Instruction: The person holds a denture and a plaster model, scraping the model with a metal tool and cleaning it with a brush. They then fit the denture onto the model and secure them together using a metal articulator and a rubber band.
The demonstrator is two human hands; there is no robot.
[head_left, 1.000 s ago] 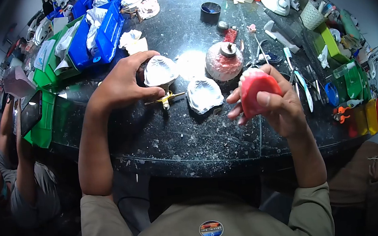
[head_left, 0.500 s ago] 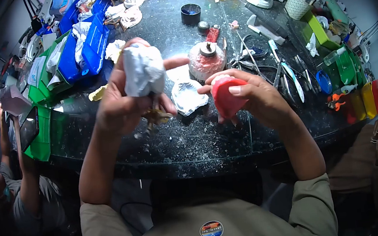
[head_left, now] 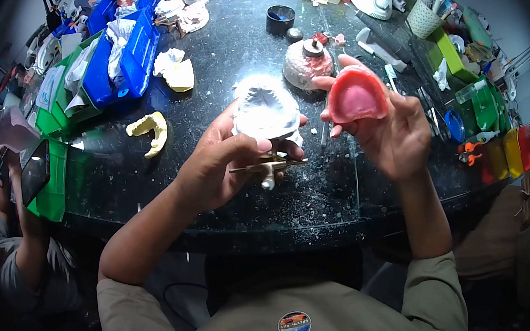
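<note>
My left hand [head_left: 210, 165] grips a white plaster dental cast [head_left: 266, 110], its ridged palate side turned up towards me. A brass-coloured articulator [head_left: 268, 167] hangs under the cast, partly hidden by my fingers. My right hand [head_left: 400, 128] holds a pink-red denture base plate [head_left: 358, 97], hollow side facing me, thumb and fingers around its edge. The two pieces are side by side above the bench, apart from each other. Just behind the plate stands a wax-spattered spirit lamp [head_left: 306, 67].
A pale yellow horseshoe-shaped piece [head_left: 157, 135] and a crumpled yellowish lump [head_left: 174, 71] lie left on the dusty black bench [head_left: 270, 213]. Blue bins [head_left: 137, 56] and green bins [head_left: 53, 181] line the left. Tools and a toothbrush [head_left: 391, 74] lie right. Another person's arm [head_left: 18, 211] shows far left.
My left hand has moved right and turned the cast so its palate side faces me. My right hand has moved right and up, turning the denture base plate's hollow side towards me.
</note>
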